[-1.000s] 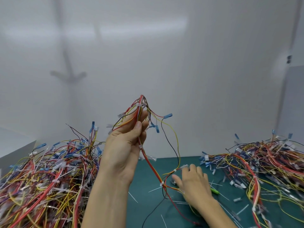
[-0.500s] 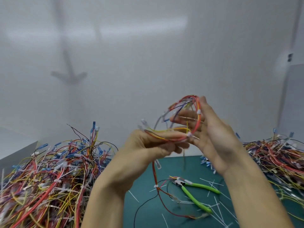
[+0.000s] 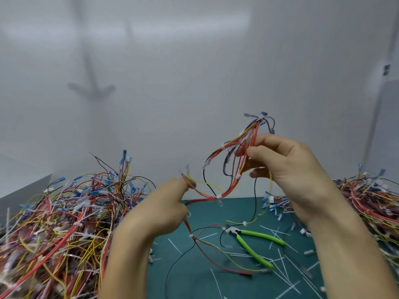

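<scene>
So that the wire bundle (image 3: 228,189) hangs slack in the air above the green cutters (image 3: 254,242) (likely to gather it into loops), the left hand (image 3: 164,214) pinches one end up-left of the cutters while the right hand (image 3: 289,169) grips the looped part straight above them.

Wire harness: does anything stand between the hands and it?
Nothing visible does. The left hand pinches one end of the wire harness, and the right hand grips its upper loops. Its loose tails hang down onto the green mat.
</scene>
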Available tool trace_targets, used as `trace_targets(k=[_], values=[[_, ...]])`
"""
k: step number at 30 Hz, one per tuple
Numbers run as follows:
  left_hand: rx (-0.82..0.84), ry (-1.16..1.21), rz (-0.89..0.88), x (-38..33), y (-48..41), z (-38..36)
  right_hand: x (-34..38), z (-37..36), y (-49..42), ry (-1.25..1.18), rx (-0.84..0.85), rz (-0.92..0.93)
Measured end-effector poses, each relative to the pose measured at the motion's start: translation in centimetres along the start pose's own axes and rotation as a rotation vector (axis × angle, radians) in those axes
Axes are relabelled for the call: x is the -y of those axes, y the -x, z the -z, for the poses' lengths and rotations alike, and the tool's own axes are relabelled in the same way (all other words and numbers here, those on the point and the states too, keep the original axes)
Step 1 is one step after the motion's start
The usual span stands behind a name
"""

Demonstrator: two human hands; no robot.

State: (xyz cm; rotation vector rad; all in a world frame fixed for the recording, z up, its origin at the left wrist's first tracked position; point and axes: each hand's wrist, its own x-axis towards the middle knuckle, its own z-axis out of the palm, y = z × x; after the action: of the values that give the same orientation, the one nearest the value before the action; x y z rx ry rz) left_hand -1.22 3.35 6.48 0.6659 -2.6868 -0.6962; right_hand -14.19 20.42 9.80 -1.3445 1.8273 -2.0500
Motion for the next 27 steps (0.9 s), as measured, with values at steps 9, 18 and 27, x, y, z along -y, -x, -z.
trace_targets(k=[9, 18, 27], values=[[-0.479, 0.563, -0.148, -2.9, 0.8, 1.4, -0.5, -0.9, 0.5, 0.452, 0.162, 0.094], [-0.308, 0.916, -0.298, -5.4, 0.9, -0.1, -0.1, -2.0, 1.1, 0.663, 0.242, 0.171], [-0.338, 0.951, -0.326, -4.9, 1.5, 0.6, 0.2, -0.8, 0.7, 0.363, -0.02, 0.115]])
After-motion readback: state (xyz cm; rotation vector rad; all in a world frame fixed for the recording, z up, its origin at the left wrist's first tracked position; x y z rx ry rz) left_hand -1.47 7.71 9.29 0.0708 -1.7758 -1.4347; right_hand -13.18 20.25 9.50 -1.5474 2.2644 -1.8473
